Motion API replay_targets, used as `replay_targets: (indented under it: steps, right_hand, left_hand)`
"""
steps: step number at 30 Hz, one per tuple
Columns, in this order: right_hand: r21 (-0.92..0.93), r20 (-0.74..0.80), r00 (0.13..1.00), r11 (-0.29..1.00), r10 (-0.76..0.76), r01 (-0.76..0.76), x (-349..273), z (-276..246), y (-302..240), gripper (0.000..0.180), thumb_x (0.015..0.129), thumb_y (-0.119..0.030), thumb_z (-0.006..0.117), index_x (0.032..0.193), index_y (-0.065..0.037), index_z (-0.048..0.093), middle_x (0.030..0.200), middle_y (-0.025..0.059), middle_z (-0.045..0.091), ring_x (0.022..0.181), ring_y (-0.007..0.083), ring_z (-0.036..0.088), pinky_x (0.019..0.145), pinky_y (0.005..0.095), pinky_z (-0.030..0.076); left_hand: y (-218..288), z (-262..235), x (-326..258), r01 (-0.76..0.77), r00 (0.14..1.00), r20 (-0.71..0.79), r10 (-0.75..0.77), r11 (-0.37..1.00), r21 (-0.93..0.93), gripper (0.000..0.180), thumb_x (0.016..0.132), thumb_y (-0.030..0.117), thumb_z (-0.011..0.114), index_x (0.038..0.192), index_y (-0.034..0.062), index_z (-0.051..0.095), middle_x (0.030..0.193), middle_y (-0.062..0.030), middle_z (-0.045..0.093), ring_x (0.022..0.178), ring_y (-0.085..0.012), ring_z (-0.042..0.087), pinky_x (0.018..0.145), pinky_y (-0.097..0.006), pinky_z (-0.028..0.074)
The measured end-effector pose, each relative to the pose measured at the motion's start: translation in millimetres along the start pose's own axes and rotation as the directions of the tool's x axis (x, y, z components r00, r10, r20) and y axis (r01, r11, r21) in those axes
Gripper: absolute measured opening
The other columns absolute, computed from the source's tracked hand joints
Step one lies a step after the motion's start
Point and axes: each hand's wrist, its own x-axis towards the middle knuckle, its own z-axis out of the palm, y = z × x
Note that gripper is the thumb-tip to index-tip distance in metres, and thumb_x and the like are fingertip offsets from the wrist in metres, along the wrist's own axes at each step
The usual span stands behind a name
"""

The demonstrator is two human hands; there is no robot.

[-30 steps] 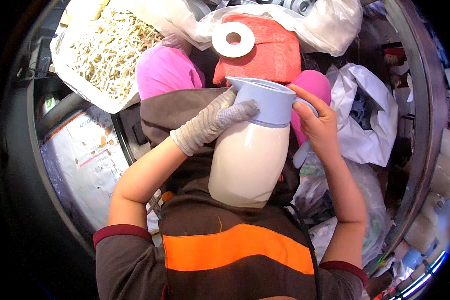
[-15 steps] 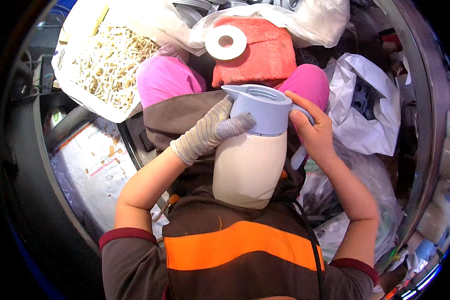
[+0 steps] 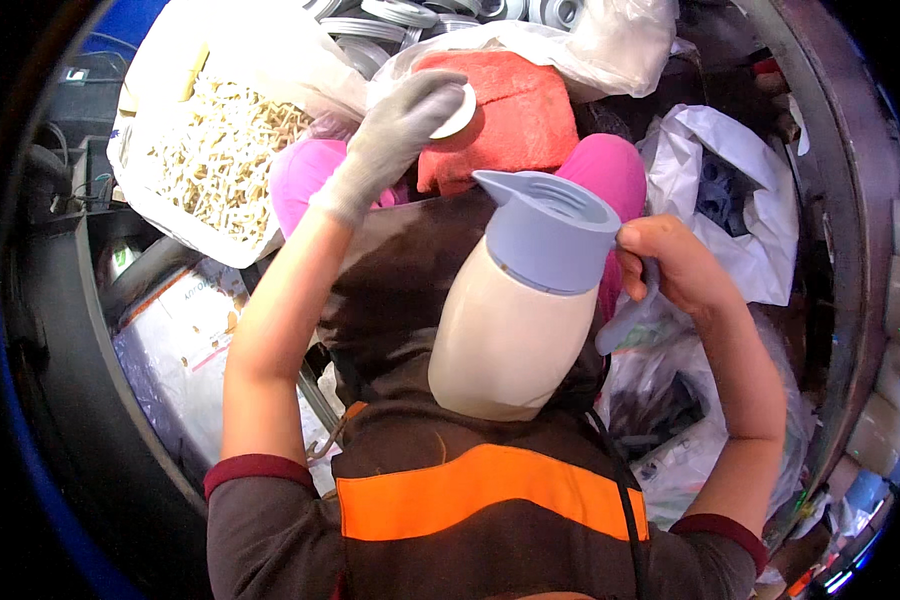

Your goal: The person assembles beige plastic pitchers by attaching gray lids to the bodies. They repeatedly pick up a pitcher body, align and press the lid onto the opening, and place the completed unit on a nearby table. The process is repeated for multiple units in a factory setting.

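White ring (image 3: 458, 115) touches left fingers (image 3: 432, 92); right fingers (image 3: 640, 236) hold jug (image 3: 515, 335).

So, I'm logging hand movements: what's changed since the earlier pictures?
The gloved left hand let go of the jug and moved up-left to the white ring; the jug leaned right. The right hand stayed at the handle, the red cloth between the knees.

We can make out a short row of dark letters near the upper edge of the white sheet (image 3: 175, 340) at the left, below an orange-red stripe, with a pink line lower down. We also see a green mark on a small pale item (image 3: 120, 258), too small for us to read.
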Motion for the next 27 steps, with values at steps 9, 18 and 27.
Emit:
replay_targets:
  steps: [9,18,27]
  right_hand:
    - [-0.088,-0.428,0.752,0.851,-0.501,0.517,-20,-27,-68,0.036,0.087,-0.037,0.058,0.066,-0.008,0.053,0.057,0.0003,0.048,0.052,0.011,0.053,0.049,0.0232,0.04]
    - [-0.486,-0.24,0.652,0.67,-0.719,0.561,105,12,-56,0.039,0.084,-0.032,0.063,0.101,0.003,0.065,0.075,0.0057,0.065,0.057,0.0081,0.058,0.054,0.0243,0.046]
    - [-0.736,-0.209,0.5,0.472,-0.84,0.485,103,4,-37,0.043,0.082,-0.046,0.061,0.097,-0.006,0.062,0.087,0.0177,0.064,0.082,0.0372,0.062,0.073,0.0443,0.047]
  left_hand:
    - [-72,-2,61,-0.134,0.91,-0.024,0.415,0.348,0.928,0.054,0.076,0.04,0.067,0.123,0.0158,0.056,0.121,-0.0139,0.056,0.111,-0.0392,0.051,0.099,-0.045,0.037]
    - [120,-54,15,-0.256,0.921,-0.274,0.276,0.961,0.104,0.059,0.081,0.03,0.069,0.131,0.0069,0.047,0.107,-0.0089,0.061,0.093,-0.0144,0.06,0.077,-0.024,0.048]
    - [142,18,32,-0.354,0.872,0.189,0.452,0.315,0.881,0.059,0.07,0.04,0.072,0.122,0.0156,0.056,0.118,-0.0145,0.055,0.106,-0.035,0.055,0.091,-0.042,0.045]
